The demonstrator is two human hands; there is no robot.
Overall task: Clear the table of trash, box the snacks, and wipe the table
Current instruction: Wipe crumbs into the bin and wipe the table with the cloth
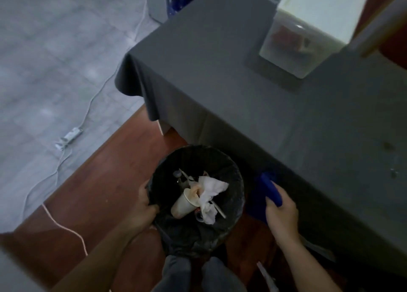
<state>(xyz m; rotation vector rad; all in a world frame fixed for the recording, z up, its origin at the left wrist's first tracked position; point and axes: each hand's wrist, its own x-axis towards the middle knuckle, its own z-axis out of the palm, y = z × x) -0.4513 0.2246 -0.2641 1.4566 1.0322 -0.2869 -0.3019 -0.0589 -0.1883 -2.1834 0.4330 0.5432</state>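
Right hand [280, 212] clamped on blue cloth [267, 186], lower centre-right, at table [286, 119] edge. Left hand [144, 205] gripping bin [239, 194] rim, lower centre. Crumbs [393, 173] far right on table, nearer right hand. Snack box [308, 27] upper right.

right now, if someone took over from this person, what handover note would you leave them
Left hand: gripping the rim of the round black-lined trash bin on the floor by the table.
Right hand: holding a blue cloth at the table's near edge.
Done: the white paper cup and crumpled white tissue are in the bin; the translucent lidded plastic box sits on the grey-clothed table.
Left: small specks near the right edge remain; wipe the table.
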